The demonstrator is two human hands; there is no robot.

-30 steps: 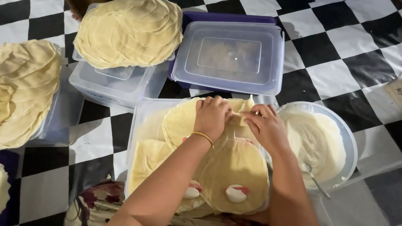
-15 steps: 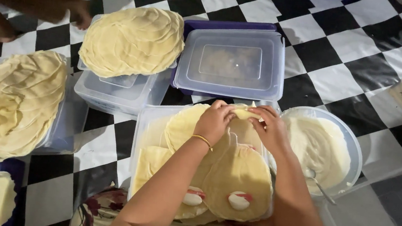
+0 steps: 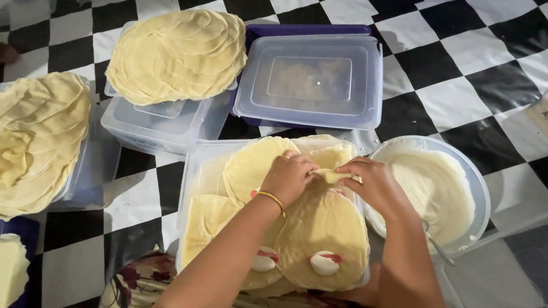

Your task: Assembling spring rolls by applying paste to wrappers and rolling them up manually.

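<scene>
Your left hand (image 3: pixel 290 176) and right hand (image 3: pixel 371 187) pinch a small folded crepe (image 3: pixel 333 176) between the fingertips, held over the near tray (image 3: pixel 198 187). It is pale yellow, thin and soft, rolled into a short strip. Flat crepes (image 3: pixel 323 236) with white dollops lie beneath it; a cream bowl (image 3: pixel 478 187) sits just right.

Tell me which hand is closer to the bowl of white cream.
The right hand. It sits just beside the bowl of white cream, nearly at its rim. The left hand is farther off, on the other side of the folded wrapper both hands pinch.
</scene>
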